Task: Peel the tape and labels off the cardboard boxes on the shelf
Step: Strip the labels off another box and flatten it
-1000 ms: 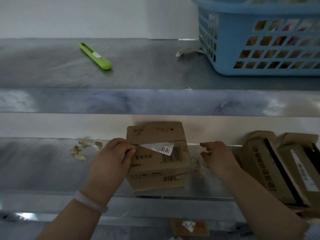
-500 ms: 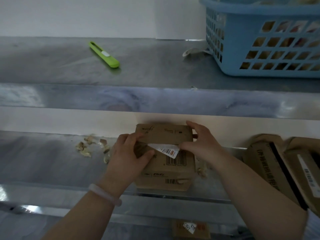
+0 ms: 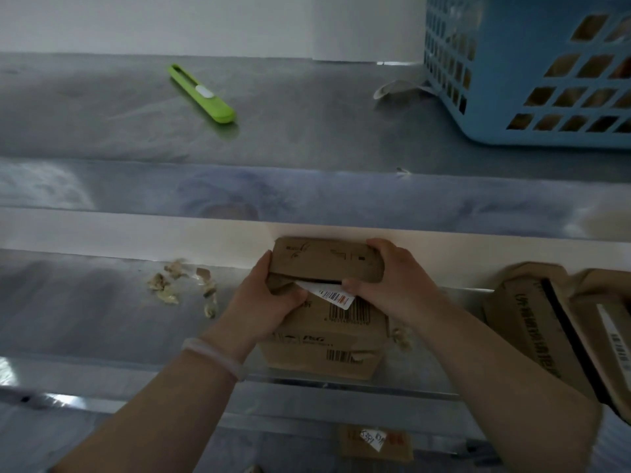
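Observation:
A small brown cardboard box stands on the lower steel shelf, near its front edge. A white barcode label hangs half peeled from under the box's top flap. My left hand grips the box's upper left corner, fingers curled over the front. The right end of the top flap is held by my right hand, thumb beside the label. Two more cardboard boxes with labels lie at the right on the same shelf.
A green utility knife lies on the upper shelf, left of a blue plastic basket. Torn tape scraps litter the lower shelf left of the box. Another labelled box sits below.
My right hand came from the shelf beside the box onto the top flap and now grips its right end. My left hand shifted up along the left corner. The flap has lifted slightly.

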The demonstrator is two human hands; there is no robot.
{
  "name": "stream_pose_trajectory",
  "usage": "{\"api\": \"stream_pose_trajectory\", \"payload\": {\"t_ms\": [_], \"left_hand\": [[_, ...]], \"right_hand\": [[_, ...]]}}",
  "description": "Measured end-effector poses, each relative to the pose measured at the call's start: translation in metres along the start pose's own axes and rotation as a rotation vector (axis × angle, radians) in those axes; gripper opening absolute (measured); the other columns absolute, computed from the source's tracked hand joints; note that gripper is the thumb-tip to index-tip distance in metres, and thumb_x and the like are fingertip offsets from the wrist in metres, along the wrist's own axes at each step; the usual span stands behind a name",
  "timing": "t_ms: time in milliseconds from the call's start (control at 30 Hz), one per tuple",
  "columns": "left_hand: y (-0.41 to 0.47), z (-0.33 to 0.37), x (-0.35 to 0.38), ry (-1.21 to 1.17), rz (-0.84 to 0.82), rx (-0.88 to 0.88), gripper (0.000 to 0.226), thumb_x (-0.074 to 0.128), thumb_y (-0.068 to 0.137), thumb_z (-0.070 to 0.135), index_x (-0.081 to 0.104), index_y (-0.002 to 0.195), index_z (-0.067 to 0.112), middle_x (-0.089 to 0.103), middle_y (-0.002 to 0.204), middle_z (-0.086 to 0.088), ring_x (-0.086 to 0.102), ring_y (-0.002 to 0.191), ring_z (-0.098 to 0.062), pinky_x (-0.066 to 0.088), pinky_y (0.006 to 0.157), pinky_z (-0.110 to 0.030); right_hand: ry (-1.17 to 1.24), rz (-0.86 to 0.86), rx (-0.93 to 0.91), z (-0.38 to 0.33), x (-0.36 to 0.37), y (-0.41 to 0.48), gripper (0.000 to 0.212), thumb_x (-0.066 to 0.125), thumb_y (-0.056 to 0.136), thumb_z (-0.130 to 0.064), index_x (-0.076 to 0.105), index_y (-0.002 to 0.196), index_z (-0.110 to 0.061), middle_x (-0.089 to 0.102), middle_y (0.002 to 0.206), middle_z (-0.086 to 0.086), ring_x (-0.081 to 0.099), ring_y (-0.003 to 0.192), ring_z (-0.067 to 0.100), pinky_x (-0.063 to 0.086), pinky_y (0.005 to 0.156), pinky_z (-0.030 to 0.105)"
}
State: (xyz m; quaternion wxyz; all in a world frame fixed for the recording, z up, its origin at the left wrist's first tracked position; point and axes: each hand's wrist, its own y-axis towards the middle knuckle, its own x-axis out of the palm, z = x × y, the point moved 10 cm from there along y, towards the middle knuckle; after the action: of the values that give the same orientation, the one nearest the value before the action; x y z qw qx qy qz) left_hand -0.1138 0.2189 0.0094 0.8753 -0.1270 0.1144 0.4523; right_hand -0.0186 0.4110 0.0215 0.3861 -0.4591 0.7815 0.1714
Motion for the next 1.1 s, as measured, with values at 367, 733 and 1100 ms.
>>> {"api": "stream_pose_trajectory", "payload": {"t_ms": [367,733,1100], "left_hand": [[-0.028,0.039,-0.018,0.612,0.32,0.46,0.058,0.066,0.076,0.053,0.054,0.125,0.024,0.04,0.13,-0.003,0.042,0.115,-0.018,0.041,0.098,-0.035],[-0.042,0.084,0.001,0.796,0.192,0.806,0.06,0.07,0.059,0.068,0.057,0.096,0.023,0.059,0.096,0.005,0.052,0.094,-0.017,0.045,0.082,-0.038],[-0.057,0.032,-0.025,0.447,-0.164,0.122,0.03,0.067,0.08,0.052,0.073,0.061,0.03,0.07,0.073,0.009,0.064,0.07,-0.002,0.051,0.07,-0.027]], "right_hand": [[-0.08,0.192,-0.176,-0.03,-0.043,0.01,0.042,0.047,0.09,-0.062,0.06,0.113,-0.03,0.063,0.102,-0.012,0.058,0.091,0.01,0.049,0.077,0.031],[0.156,0.147,0.119,0.022,-0.026,0.015,0.021,0.066,0.089,-0.035,0.055,0.095,-0.018,0.057,0.082,-0.001,0.055,0.066,0.011,0.036,0.043,0.009],[0.033,0.324,0.102,0.019,-0.032,0.002,0.024,0.065,0.085,-0.03,0.047,0.073,-0.02,0.054,0.07,0.001,0.053,0.065,0.019,0.032,0.05,0.022]]}}
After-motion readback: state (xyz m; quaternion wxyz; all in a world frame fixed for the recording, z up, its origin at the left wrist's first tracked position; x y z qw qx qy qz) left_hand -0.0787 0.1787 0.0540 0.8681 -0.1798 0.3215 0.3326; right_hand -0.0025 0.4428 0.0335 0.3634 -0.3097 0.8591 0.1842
